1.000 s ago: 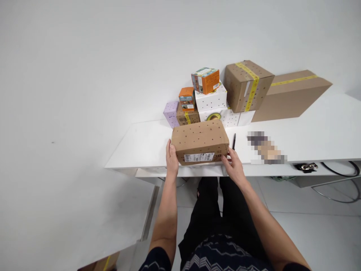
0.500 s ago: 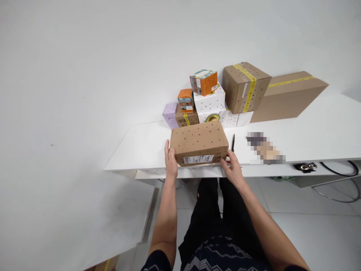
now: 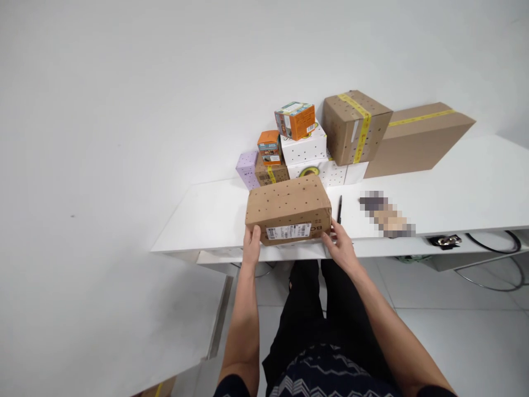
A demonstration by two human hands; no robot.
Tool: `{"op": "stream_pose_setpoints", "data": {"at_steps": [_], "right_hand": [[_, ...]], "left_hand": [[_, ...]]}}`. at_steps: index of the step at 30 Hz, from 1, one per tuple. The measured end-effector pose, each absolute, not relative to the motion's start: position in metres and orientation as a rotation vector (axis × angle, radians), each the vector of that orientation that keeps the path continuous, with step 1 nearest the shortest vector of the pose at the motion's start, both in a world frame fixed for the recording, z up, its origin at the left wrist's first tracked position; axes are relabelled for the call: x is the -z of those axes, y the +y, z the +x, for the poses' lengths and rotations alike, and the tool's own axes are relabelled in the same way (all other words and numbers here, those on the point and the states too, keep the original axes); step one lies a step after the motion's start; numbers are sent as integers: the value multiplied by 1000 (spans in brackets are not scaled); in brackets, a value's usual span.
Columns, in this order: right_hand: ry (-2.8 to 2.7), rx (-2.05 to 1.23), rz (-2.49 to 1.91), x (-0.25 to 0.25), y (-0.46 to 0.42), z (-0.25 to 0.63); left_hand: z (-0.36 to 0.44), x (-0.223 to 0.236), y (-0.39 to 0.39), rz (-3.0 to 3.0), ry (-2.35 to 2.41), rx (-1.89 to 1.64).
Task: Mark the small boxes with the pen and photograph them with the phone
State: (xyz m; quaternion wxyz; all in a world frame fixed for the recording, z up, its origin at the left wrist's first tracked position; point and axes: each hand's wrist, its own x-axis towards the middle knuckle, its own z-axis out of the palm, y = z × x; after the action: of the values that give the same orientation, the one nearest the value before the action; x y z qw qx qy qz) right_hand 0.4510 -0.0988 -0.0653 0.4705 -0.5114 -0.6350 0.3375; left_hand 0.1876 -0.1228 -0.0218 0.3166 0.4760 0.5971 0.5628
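Note:
A brown cardboard box (image 3: 288, 201) with small dark marks on top and a white label on its near side is between my two hands at the front of the white table (image 3: 206, 207). My left hand (image 3: 251, 246) grips its lower left corner, the thumb on the near face and the other fingers partly hidden. At the lower right corner, my right hand (image 3: 340, 243) closes on the box with thumb and fingers. Just right of the box lies a black pen (image 3: 339, 209).
Behind stand stacked white boxes (image 3: 303, 149), two orange boxes (image 3: 303, 122), a purple box (image 3: 247, 169) and a small brown box (image 3: 270, 173). Larger taped cartons (image 3: 355, 128) lean at the right. A pixelated patch (image 3: 386, 214) covers something on the table. A black cable (image 3: 502, 248) hangs at the front edge.
My left hand has shifted from the box's left side to its lower near corner. The box and my right hand keep nearly the same place; the view has moved slightly.

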Motion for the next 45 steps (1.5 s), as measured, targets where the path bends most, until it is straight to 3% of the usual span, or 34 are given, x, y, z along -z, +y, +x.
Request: {"op": "stream_pose_setpoints", "data": {"at_steps": [8, 25, 34, 39, 45], "right_hand": [[-1510, -813, -1297, 14, -116, 461], [-1495, -738, -1290, 36, -88, 470], [-2377, 0, -1822, 45, -20, 498], [-2703, 133, -1756, 37, -4, 492], [-2723, 198, -1684, 41, -1, 503]], "left_hand": [[194, -27, -150, 1348, 1807, -1366], [186, -20, -120, 1563, 1943, -1134], [206, -38, -126, 2090, 2247, -1122], [239, -50, -110, 2414, 1859, -1328], [262, -44, -80, 2409, 1847, -1205]]}}
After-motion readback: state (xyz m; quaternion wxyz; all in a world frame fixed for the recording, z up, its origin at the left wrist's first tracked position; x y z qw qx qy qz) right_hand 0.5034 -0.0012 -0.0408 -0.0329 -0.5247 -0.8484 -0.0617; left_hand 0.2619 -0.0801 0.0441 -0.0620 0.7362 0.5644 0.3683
